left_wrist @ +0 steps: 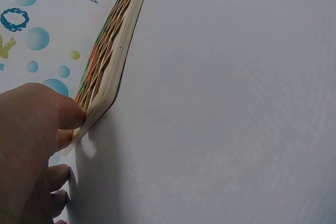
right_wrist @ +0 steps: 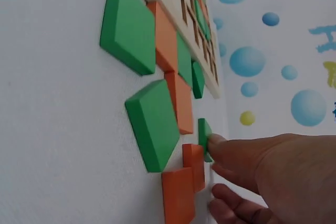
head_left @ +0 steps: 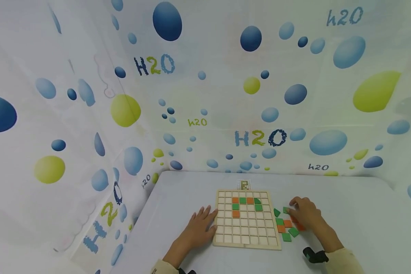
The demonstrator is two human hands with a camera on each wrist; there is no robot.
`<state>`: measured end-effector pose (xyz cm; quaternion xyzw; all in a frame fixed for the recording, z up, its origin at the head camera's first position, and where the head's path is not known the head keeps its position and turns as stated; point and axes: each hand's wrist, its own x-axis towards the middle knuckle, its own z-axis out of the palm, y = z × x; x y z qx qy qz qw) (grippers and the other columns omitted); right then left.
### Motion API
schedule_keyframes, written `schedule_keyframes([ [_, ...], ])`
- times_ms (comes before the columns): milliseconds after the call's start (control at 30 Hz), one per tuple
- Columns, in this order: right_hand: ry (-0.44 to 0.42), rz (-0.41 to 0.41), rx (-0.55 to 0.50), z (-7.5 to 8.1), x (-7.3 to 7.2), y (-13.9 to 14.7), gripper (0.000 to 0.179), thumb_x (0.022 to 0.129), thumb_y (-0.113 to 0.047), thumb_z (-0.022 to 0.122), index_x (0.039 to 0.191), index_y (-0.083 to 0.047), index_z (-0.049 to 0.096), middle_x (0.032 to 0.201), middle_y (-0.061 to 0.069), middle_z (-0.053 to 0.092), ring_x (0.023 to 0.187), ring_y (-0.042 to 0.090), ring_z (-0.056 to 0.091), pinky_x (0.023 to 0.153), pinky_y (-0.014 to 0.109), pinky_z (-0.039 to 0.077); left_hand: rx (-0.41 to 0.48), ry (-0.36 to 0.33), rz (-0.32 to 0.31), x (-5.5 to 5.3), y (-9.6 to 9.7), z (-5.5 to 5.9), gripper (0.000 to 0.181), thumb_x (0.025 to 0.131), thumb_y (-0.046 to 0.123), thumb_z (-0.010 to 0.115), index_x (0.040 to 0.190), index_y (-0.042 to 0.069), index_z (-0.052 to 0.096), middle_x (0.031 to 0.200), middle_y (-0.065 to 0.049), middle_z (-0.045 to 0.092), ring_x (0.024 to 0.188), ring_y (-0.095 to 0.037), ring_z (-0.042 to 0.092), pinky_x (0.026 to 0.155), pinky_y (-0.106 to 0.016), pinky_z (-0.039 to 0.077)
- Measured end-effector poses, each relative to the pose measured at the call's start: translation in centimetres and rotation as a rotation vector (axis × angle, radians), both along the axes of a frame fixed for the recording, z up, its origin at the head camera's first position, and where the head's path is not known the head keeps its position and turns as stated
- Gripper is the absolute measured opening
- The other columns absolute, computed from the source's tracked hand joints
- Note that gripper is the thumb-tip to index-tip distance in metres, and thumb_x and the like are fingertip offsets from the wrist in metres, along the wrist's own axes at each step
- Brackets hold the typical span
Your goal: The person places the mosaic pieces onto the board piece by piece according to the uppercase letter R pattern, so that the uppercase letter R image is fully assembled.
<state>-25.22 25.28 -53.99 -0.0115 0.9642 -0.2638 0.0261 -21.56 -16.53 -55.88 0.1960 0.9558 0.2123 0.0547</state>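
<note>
A wooden grid board point(head_left: 246, 224) lies on the table with orange and green square tiles set in some upper cells. One green piece at the upper right of the pattern has a curved edge. My left hand point(head_left: 200, 227) rests at the board's left edge, fingers spread; thumb and fingertip touch the frame in the left wrist view. To the right of the board, my right hand point(head_left: 305, 212) bends over loose tiles. Its thumb and finger pinch a small green tile point(right_wrist: 203, 132), partly covered by the thumb. An orange tile point(right_wrist: 178, 195) lies just beside those fingers.
Several loose green and orange tiles point(head_left: 286, 237) lie along the board's right side, some touching each other. Behind the board is a small printed pattern card point(head_left: 244, 185). A white cloth wall with blue and green drops point(head_left: 205, 125) stands behind the table.
</note>
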Motion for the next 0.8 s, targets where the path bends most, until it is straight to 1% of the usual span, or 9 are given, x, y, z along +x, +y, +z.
schedule_keyframes([
  [67, 0.002, -0.002, -0.027, -0.1, -0.2, 0.2, 0.029, 0.098, -0.021, 0.072, 0.117, 0.001, 0.067, 0.110, 0.022, 0.062, 0.099, 0.035, 0.058, 0.086, 0.061, 0.052, 0.007, -0.003, -0.003, 0.0, 0.0, 0.0, 0.060, 0.108, 0.040, 0.051, 0.163, 0.019, 0.043, 0.171, -0.017, 0.033, 0.159, -0.044, 0.027, 0.125, -0.069, 0.022],
  [167, -0.029, 0.000, -0.063, -0.2, -0.4, 0.3, 0.033, 0.097, -0.022, 0.073, 0.119, 0.003, 0.066, 0.113, 0.024, 0.061, 0.101, 0.036, 0.058, 0.091, 0.060, 0.053, 0.015, -0.007, -0.006, 0.1, 0.0, 0.1, 0.060, 0.108, 0.040, 0.051, 0.163, 0.019, 0.043, 0.171, -0.017, 0.032, 0.159, -0.044, 0.026, 0.125, -0.069, 0.021],
  [267, -0.040, 0.025, -0.078, -0.4, -0.6, 0.4, 0.034, 0.095, -0.020, 0.075, 0.119, 0.002, 0.066, 0.115, 0.024, 0.060, 0.104, 0.036, 0.057, 0.095, 0.060, 0.052, 0.014, -0.008, -0.002, 0.2, 0.0, 0.1, 0.060, 0.108, 0.041, 0.051, 0.163, 0.020, 0.042, 0.171, -0.016, 0.032, 0.159, -0.044, 0.026, 0.126, -0.068, 0.021],
  [367, -0.014, 0.054, -0.087, -1.0, -1.0, 0.3, 0.029, 0.095, -0.014, 0.075, 0.118, 0.002, 0.067, 0.113, 0.021, 0.061, 0.103, 0.033, 0.058, 0.095, 0.058, 0.052, 0.010, -0.008, 0.002, 0.2, 0.0, 0.1, 0.061, 0.108, 0.042, 0.051, 0.164, 0.020, 0.042, 0.171, -0.016, 0.032, 0.159, -0.043, 0.026, 0.126, -0.068, 0.020],
  [433, 0.005, 0.057, -0.099, -1.3, -1.1, 0.4, 0.027, 0.096, -0.011, 0.074, 0.118, 0.002, 0.067, 0.112, 0.020, 0.061, 0.101, 0.031, 0.058, 0.095, 0.057, 0.053, 0.007, -0.009, -0.002, 0.2, 0.0, 0.1, 0.061, 0.108, 0.042, 0.051, 0.164, 0.020, 0.041, 0.172, -0.016, 0.031, 0.159, -0.043, 0.026, 0.126, -0.068, 0.020],
  [533, 0.023, 0.051, -0.110, -1.6, -1.2, 0.4, 0.030, 0.096, -0.011, 0.074, 0.120, 0.003, 0.066, 0.113, 0.020, 0.061, 0.102, 0.032, 0.059, 0.095, 0.057, 0.053, -0.006, -0.005, -0.002, 0.1, 0.0, 0.2, 0.061, 0.108, 0.041, 0.051, 0.164, 0.020, 0.041, 0.171, -0.016, 0.032, 0.159, -0.043, 0.026, 0.126, -0.068, 0.021],
  [667, 0.020, 0.054, -0.129, -1.6, -1.6, 0.1, 0.031, 0.096, -0.012, 0.074, 0.122, 0.003, 0.066, 0.116, 0.021, 0.061, 0.104, 0.032, 0.059, 0.096, 0.057, 0.053, -0.014, -0.005, 0.001, 0.0, 0.0, 0.2, 0.060, 0.108, 0.039, 0.051, 0.164, 0.020, 0.041, 0.171, -0.016, 0.032, 0.159, -0.043, 0.026, 0.126, -0.068, 0.021],
  [800, 0.014, 0.063, -0.149, -1.9, -1.9, -0.3, 0.027, 0.097, -0.010, 0.072, 0.121, 0.004, 0.067, 0.116, 0.021, 0.060, 0.100, 0.030, 0.057, 0.093, 0.054, 0.053, -0.001, -0.005, -0.007, 0.0, -0.1, 0.1, 0.060, 0.108, 0.039, 0.051, 0.163, 0.019, 0.042, 0.171, -0.017, 0.032, 0.159, -0.043, 0.027, 0.125, -0.068, 0.022],
])
